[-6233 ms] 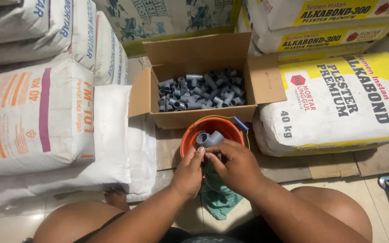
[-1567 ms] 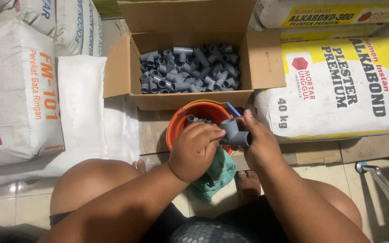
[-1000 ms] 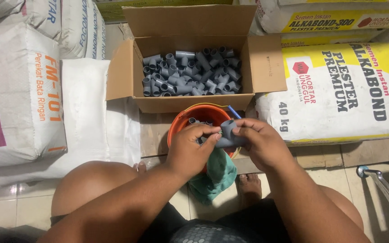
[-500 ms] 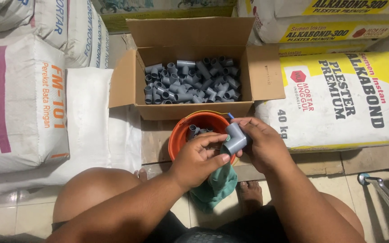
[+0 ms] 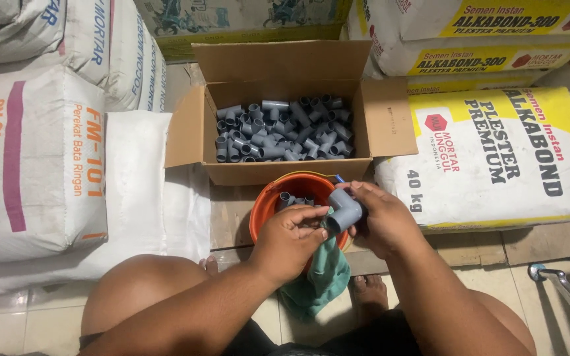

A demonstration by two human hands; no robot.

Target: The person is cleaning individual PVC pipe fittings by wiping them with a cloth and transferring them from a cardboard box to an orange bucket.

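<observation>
While my right hand grips a grey elbow over the orange bucket, my left hand closes on a green cloth pressed to the elbow's lower opening. More grey fittings lie in the bucket. Just beyond it sits an open box full of fittings, flanked by stacked sacks.
</observation>
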